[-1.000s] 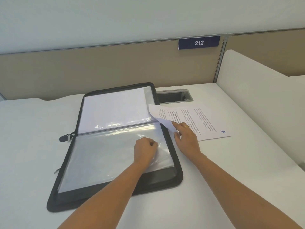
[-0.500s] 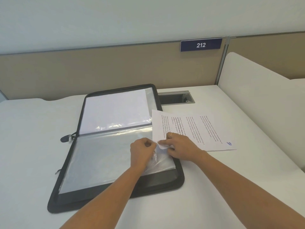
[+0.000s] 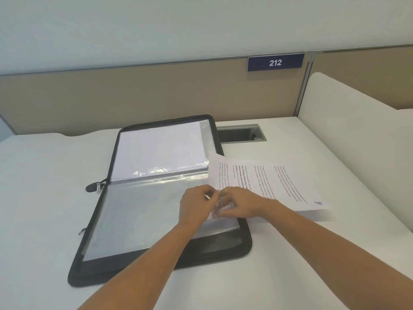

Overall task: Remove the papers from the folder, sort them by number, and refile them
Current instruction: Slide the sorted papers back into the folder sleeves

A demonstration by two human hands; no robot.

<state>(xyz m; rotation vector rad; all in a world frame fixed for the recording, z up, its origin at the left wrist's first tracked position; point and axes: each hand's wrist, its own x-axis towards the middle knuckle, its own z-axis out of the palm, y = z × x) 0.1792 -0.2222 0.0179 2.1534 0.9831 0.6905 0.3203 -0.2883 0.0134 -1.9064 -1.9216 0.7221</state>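
Note:
A black zip folder (image 3: 214, 251) lies open on the white desk. Its far half holds a white sheet in a clear sleeve (image 3: 158, 151). On the near half lies an empty-looking clear plastic sleeve (image 3: 145, 218). My left hand (image 3: 196, 206) pinches the right edge of this sleeve. My right hand (image 3: 241, 204) meets it there, fingers curled on the sleeve's opening and the corner of a printed paper (image 3: 268, 182). That paper lies to the right of the folder, its left end over the folder's edge. A blue handwritten number (image 3: 318, 202) marks its near right corner.
A cable cut-out with a metal rim (image 3: 241, 135) sits in the desk (image 3: 44, 198) behind the paper. A beige partition with a blue "212" plate (image 3: 275, 62) stands at the back. A white divider panel (image 3: 357, 153) bounds the right side.
My right hand moved left with the paper's corner until it met my left hand at the sleeve's edge. The paper's raised corner came down. The camera view shifted slightly.

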